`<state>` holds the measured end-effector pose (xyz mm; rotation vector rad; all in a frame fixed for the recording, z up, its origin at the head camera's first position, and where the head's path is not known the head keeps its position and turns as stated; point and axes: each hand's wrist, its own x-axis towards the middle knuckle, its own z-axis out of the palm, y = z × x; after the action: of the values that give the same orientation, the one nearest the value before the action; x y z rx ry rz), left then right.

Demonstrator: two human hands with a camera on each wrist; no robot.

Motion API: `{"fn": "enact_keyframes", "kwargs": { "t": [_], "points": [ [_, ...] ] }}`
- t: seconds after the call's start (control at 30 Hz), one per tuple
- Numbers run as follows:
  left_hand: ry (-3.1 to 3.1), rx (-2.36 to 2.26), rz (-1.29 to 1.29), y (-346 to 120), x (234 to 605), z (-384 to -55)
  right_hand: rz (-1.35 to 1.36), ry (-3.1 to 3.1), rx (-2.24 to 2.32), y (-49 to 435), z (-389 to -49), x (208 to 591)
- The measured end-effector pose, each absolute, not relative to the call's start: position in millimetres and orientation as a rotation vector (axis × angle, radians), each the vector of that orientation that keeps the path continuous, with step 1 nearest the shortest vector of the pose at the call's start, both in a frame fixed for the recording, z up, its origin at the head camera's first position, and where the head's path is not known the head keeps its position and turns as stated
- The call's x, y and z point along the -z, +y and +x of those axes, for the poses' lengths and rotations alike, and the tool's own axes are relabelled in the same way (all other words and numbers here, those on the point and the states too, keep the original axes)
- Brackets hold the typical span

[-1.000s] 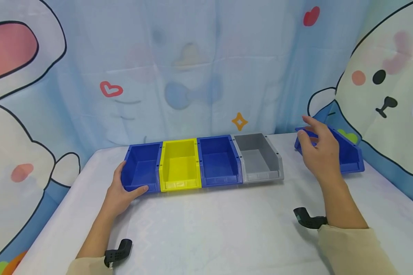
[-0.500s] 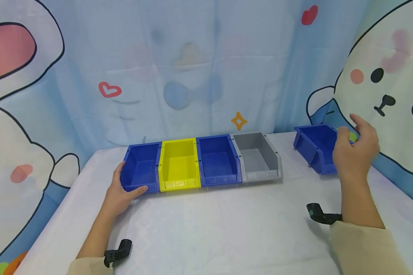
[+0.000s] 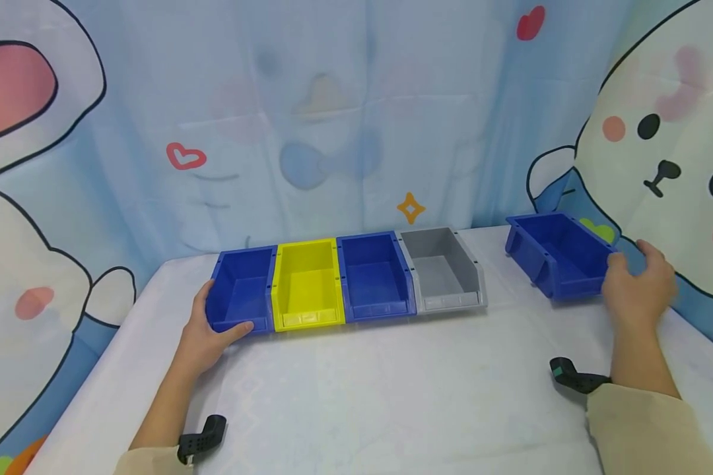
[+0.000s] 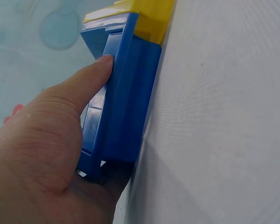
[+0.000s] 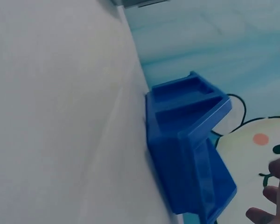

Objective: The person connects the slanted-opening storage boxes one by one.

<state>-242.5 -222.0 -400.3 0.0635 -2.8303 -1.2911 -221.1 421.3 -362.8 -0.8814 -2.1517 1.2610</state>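
Observation:
Four-sided plastic storage bins stand on the white table. My left hand [image 3: 204,340] holds the blue bin [image 3: 243,290] at the row's left end; in the left wrist view the thumb [image 4: 100,70] lies on its front lip, other fingers mostly hidden. Beside it in the row come a yellow bin [image 3: 309,284], another blue bin [image 3: 375,274] and a grey bin [image 3: 442,267]. A separate blue bin [image 3: 561,257] stands at the back right. My right hand [image 3: 638,284] is at that bin's right side, fingers spread; in the right wrist view its fingertips [image 5: 259,215] appear apart from the bin.
A gap of white tablecloth [image 3: 362,389] lies between the grey bin and the separate blue bin. Behind the table hangs a light blue printed curtain [image 3: 333,99]. The table's right edge runs close by the right hand.
My right hand has moved from over the separate blue bin to its right side and down, fully uncovering the bin's left part. The left hand keeps its hold on the row's end.

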Motion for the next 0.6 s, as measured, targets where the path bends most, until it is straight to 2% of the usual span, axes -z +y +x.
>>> {"fn": "enact_keyframes", "kwargs": {
  "t": [0.23, 0.6],
  "points": [
    [-2.829, 1.294, 0.071, -222, 402, -242, -0.695, -2.457, -1.175, 433, -227, 381],
    [-2.827, 1.29, 0.056, -223, 401, -243, -0.918, -2.289, -1.211, 429, -226, 380]
  ]
}}
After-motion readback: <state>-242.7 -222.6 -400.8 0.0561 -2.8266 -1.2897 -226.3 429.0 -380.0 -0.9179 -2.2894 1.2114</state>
